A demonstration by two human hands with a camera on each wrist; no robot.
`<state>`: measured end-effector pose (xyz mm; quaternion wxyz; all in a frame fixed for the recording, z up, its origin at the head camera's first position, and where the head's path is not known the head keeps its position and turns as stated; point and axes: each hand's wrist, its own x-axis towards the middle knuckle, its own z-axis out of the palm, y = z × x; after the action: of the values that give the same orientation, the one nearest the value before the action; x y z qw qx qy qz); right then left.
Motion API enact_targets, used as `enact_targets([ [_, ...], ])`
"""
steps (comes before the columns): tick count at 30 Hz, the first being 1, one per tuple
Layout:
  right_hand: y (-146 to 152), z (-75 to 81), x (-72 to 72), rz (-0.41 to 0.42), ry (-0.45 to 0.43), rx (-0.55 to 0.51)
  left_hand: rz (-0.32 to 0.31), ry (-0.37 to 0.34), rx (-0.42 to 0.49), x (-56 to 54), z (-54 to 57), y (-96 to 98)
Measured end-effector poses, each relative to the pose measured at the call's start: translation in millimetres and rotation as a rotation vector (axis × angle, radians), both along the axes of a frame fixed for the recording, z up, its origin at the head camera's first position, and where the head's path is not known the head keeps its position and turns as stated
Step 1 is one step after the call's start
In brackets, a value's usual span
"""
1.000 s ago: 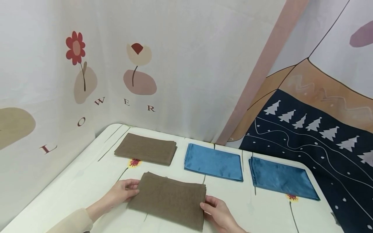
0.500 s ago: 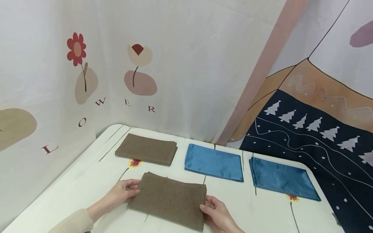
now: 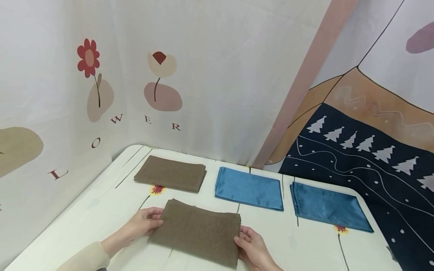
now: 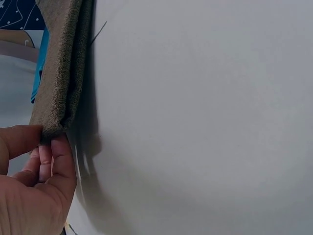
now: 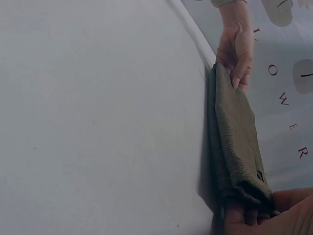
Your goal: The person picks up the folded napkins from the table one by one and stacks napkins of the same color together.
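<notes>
Pinching opposite ends, left hand [image 3: 143,224] and right hand [image 3: 253,249] hold the brown cloth [image 3: 198,232] at lower centre frame, its long axis between them.

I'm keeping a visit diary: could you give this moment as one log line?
left hand: holds left end of folded brown cloth | right hand: holds its right end | beyond: second brown cloth, two blue cloths
</notes>
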<state>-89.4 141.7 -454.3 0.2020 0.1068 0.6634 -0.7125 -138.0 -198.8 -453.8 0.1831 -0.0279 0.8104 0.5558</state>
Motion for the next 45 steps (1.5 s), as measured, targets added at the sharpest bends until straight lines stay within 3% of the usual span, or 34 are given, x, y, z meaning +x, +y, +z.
enact_targets([
  [13,0.2,3.9,-2.3,-0.078,-0.016,-0.045,-0.019,-0.046,0.102,-2.6,5.0,-0.4],
  [23,2.3,12.6,-7.7,-0.173,-0.023,-0.06,-0.083,-0.026,0.192,-8.4,11.0,-2.3],
  [33,-1.4,18.1,-15.7,-0.207,-0.02,-0.042,-0.004,-0.052,0.181,-18.0,17.1,-0.9],
  [45,-12.5,28.4,-34.4,-0.2,0.089,-0.118,-0.004,-0.009,0.167,-39.5,26.4,-12.0],
])
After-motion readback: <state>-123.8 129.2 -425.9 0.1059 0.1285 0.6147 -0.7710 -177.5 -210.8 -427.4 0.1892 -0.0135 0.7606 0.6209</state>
